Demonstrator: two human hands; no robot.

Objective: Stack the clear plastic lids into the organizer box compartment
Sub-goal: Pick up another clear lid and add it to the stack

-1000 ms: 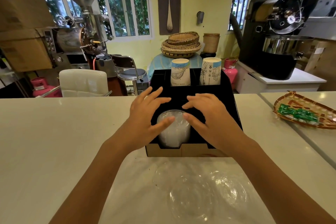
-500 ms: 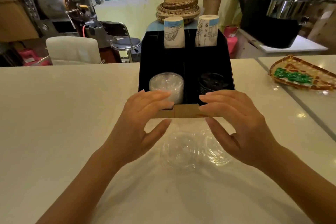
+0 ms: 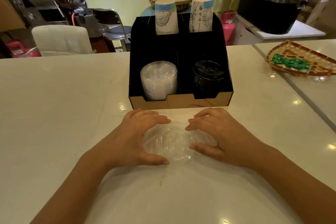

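A black organizer box (image 3: 181, 102) with a tan front stands on the white counter. Its front left compartment holds a stack of clear plastic lids (image 3: 158, 80). The front right compartment holds black lids (image 3: 207, 76). Loose clear lids (image 3: 171, 142) lie on the counter just in front of the box. My left hand (image 3: 138, 138) cups them from the left, thumb at their near edge. My right hand (image 3: 216, 136) cups them from the right, fingertips on top. Both hands touch the lids, which rest on the counter.
Two stacks of paper cups (image 3: 165, 17) (image 3: 201, 15) stand in the box's rear compartments. A woven tray (image 3: 301, 60) with green packets lies at the right. A seam in the counter (image 3: 294, 85) runs on the right. Chairs and coffee machines stand behind the counter.
Both hands drew back from the clear lid stack in the box, came down in front of it and closed around the loose lids on the counter.
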